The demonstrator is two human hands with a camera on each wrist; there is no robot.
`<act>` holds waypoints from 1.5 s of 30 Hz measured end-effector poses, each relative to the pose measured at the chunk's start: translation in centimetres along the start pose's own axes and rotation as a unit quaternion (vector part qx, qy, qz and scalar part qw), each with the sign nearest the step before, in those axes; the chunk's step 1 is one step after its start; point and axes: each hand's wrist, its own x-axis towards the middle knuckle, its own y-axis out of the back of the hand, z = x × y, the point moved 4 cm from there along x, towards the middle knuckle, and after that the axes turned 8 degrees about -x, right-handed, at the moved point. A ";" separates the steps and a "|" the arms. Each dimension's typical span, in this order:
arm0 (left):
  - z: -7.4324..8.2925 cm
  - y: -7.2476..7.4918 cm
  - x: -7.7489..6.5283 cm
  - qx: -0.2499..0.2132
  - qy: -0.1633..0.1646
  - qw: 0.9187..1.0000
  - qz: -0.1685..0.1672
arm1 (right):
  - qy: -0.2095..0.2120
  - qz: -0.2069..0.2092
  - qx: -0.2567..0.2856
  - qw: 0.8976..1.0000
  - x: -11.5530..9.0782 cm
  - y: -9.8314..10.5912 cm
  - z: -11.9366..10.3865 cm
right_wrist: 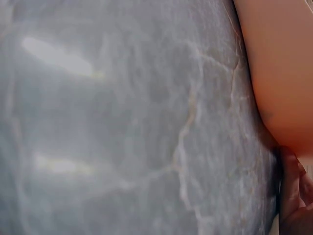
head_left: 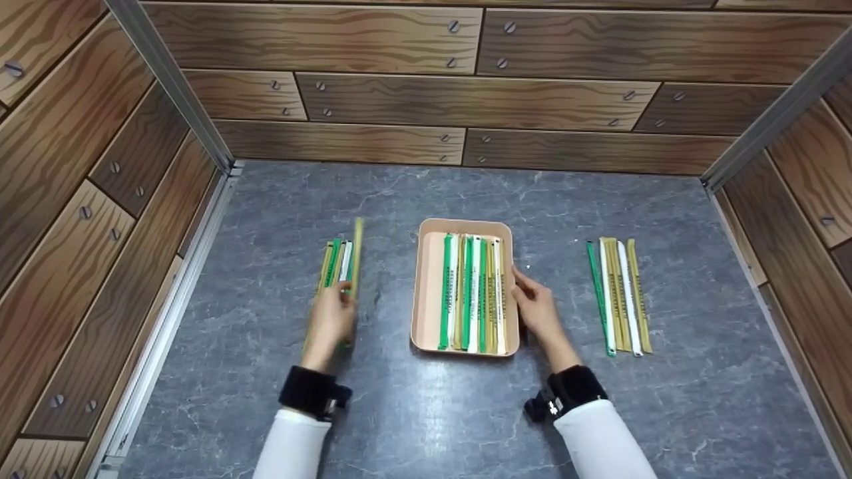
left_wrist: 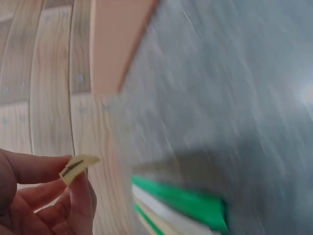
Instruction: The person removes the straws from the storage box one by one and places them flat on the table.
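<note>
My left hand [head_left: 333,316] pinches a yellow wrapped straw [head_left: 358,249] between thumb and fingers. In the left wrist view, the flat wrapper end [left_wrist: 78,167] with dark print sticks out past the fingertips. Beside and partly under this hand lies a bunch of green, white and yellow wrapped straws [head_left: 335,259]. In the middle, a pinkish-tan tray [head_left: 429,279] holds a row of similar straws [head_left: 474,293], lying lengthwise. My right hand [head_left: 540,316] touches the tray's right side with its fingertips. In the right wrist view, a finger [right_wrist: 289,171] rests against the tray's outer wall [right_wrist: 283,83].
To the right lies another group of green, white and yellow wrapped straws [head_left: 619,296], side by side. The grey marbled tabletop [head_left: 426,399] is bordered by wood-patterned walls [head_left: 386,100] at the back and both sides.
</note>
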 end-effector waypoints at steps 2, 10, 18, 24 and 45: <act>-1.1 1.1 0.1 0.022 0.028 0.999 0.007 | -0.003 -0.001 0.002 1.000 0.0 0.0 0.0; -5.6 4.0 0.2 0.067 0.139 0.988 -0.003 | -0.015 -0.011 0.001 1.000 -0.1 0.0 0.0; -6.7 4.9 0.4 0.083 0.182 0.979 -0.022 | -0.011 -0.010 0.002 1.000 0.0 -0.1 0.1; -6.9 4.6 0.8 0.106 0.172 0.979 -0.032 | -0.003 -0.007 0.005 1.000 -0.1 -0.2 -0.1; 3.4 -2.5 -1.2 0.032 -0.128 0.991 0.015 | -0.001 -0.002 -0.004 1.000 0.0 0.0 0.0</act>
